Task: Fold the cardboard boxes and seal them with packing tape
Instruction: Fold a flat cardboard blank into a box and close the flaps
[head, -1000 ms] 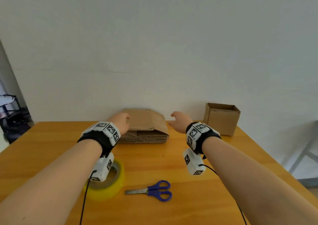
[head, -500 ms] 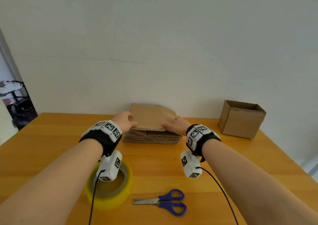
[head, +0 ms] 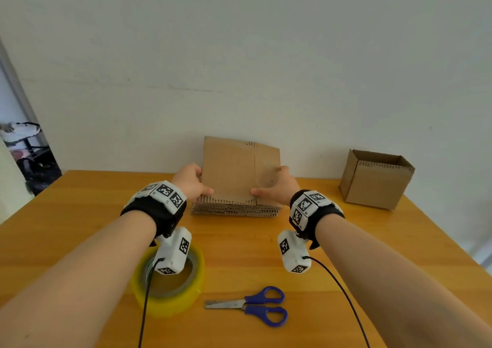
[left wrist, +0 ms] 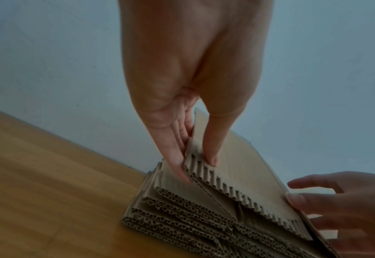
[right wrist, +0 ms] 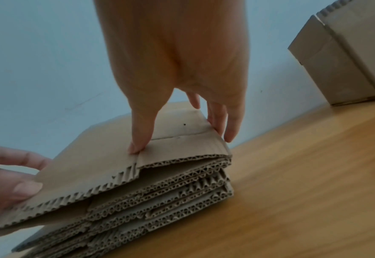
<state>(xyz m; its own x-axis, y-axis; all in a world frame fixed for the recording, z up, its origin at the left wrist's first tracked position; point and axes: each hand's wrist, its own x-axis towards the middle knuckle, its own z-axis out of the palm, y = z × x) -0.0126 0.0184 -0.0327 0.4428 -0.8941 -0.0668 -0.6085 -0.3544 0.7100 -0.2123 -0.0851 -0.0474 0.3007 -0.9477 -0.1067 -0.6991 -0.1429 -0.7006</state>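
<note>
Leftmost on the wooden desk (head: 80, 201), a roll of yellowish packing tape (head: 170, 291) lies flat near the front edge, partly hidden by the camera on the left wrist; no brand can be read on it. Black-and-white square code markers sit on both wristbands, but they carry no legible writing.

Farther back, the left hand (head: 190, 183) pinches the left edge of the top flattened box (head: 237, 171), thumb on top and fingers (left wrist: 177, 157) underneath, tilting that sheet up off the stack of flattened boxes (head: 234, 210). That stack lies at the far middle of the desk, close to the wall. No print shows on the cardboard, only a crease and a few small dark marks.

Near the front, right of the tape, blue-handled scissors (head: 253, 305) lie closed, blades pointing left.

Right of the sheet, the right hand (head: 279, 187) grips its other edge, thumb pressed on top and fingers curled round the side.

At the far right stands an assembled open box (head: 375, 185), upright; what it holds cannot be seen.
</note>
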